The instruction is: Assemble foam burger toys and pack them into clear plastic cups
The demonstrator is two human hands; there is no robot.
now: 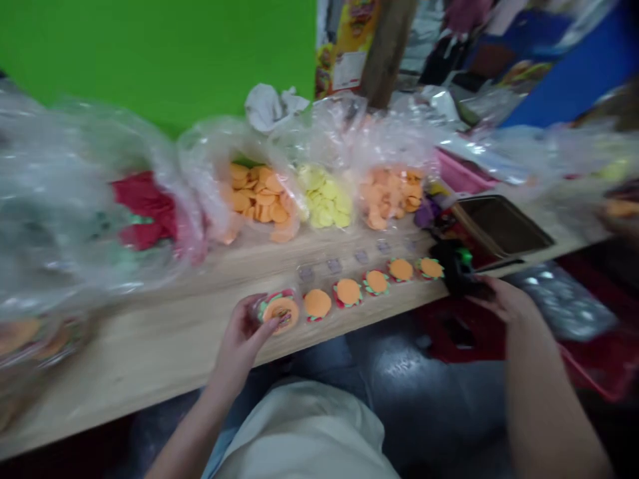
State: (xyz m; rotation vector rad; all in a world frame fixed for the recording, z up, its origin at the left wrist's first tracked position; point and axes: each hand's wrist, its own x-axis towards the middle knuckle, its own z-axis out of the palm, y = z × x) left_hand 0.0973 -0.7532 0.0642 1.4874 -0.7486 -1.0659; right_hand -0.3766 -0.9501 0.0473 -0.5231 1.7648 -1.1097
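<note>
The left hand (240, 340) holds one flower (280, 313), and the right hand (502, 299) grips a black tool (455, 267). Five finished flowers (377, 281) lie between the hands on the table (150, 352); bags (392, 156) of loose circles (259, 196) are left beyond them.

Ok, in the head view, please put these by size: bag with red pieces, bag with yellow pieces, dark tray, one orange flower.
1. Bag with red pieces
2. Bag with yellow pieces and dark tray: too alike to rank
3. Orange flower
</note>
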